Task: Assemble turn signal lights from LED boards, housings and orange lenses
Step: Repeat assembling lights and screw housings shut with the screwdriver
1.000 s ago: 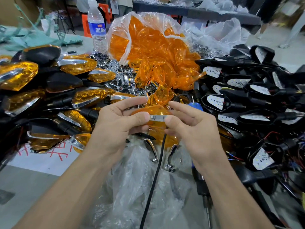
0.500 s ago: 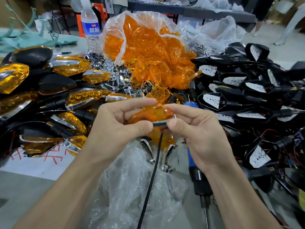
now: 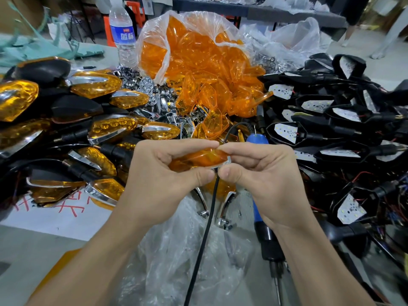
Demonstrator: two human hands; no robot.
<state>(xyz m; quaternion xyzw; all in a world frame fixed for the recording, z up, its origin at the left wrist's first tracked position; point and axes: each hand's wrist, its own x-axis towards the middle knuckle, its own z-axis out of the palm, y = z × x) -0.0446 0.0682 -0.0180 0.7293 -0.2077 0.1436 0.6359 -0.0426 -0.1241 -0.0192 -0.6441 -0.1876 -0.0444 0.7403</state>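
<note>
Cluttered bench (image 3: 33, 261) — hands (image 3: 159, 173) (image 3: 267, 173) seemingly pinch lens (image 3: 198, 159).

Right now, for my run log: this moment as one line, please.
left hand: grips orange lens | right hand: pinches its other end | black cable: hangs below hands

One wide-angle camera, worn on the person's head, looks forward and down over the grey worktable (image 3: 26, 250). It sits close: both forearms enter from the bottom edge, and the left hand (image 3: 159, 175) and right hand (image 3: 267, 175) meet at frame centre, pinching an orange turn signal light (image 3: 198, 159). Farther off, near the top, stands a clear plastic bag of orange lenses (image 3: 194, 54); finished amber lights (image 3: 97, 85) fill the left edge, black housings with white LED boards (image 3: 284, 132) the right. The lens bows the scene's outer edges.
</note>
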